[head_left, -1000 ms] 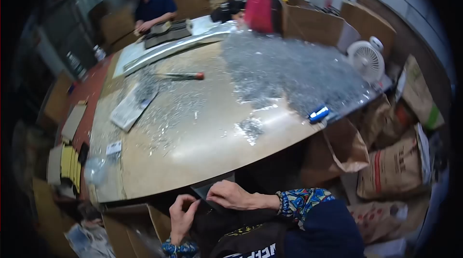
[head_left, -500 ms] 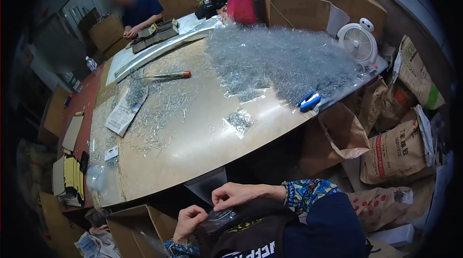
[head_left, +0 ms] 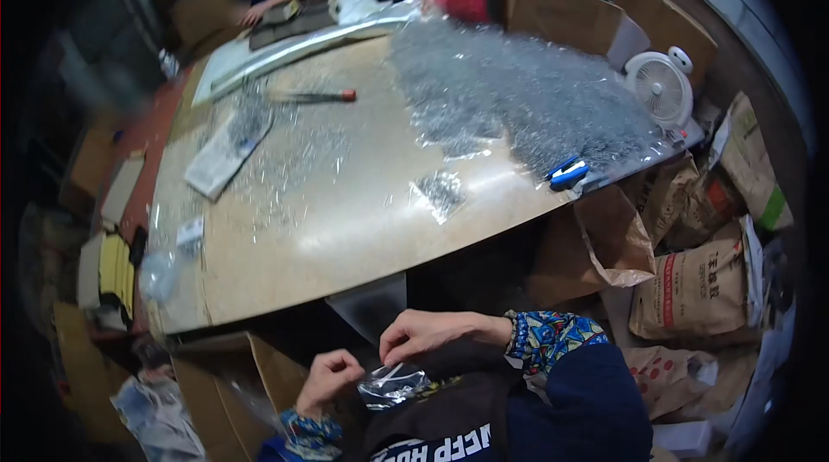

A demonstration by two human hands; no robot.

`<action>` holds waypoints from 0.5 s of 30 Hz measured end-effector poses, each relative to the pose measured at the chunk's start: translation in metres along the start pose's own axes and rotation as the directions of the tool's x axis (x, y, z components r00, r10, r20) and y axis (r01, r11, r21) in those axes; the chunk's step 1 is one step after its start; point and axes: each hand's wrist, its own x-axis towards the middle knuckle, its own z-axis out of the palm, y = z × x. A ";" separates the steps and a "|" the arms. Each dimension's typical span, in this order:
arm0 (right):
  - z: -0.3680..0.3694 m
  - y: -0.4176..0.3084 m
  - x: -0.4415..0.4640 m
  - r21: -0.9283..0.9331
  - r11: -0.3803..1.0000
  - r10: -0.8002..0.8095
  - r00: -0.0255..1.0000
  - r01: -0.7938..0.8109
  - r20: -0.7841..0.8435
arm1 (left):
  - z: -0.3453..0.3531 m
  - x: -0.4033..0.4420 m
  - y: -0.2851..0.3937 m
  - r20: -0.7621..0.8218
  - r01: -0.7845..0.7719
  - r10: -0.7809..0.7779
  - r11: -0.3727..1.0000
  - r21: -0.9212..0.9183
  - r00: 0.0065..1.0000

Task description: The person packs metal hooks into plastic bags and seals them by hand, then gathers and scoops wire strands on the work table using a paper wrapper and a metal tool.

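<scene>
Clear plastic bag point(head_left: 393, 391) is held up at the printed black top point(head_left: 471, 397). Left hand point(head_left: 319, 382) and right hand point(head_left: 436, 330) both have fingers pinched nearly closed at its upper edge; slick film likely needs a light, steady grip.

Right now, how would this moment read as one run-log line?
left hand: pinching clear bag | right hand: pinching same bag | fan: on table, right side

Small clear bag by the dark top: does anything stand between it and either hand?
Nothing visible does: the right hand pinches the small clear bag at its upper edge, and the left hand has its fingertips at the left corner.
</scene>
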 end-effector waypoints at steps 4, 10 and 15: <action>-0.003 0.010 -0.007 -0.052 0.995 0.085 0.996 -0.083 0.033 | -0.004 0.006 0.001 0.161 -0.087 0.076 0.994 0.062 0.984; -0.003 0.052 -0.016 -0.392 0.911 0.133 0.991 -0.129 -0.016 | 0.014 0.016 -0.020 0.168 -0.107 0.051 0.932 0.346 0.984; 0.010 0.096 -0.016 -0.711 0.687 0.097 0.988 -0.153 -0.119 | 0.013 0.039 -0.082 0.064 -0.344 0.468 0.544 0.765 0.882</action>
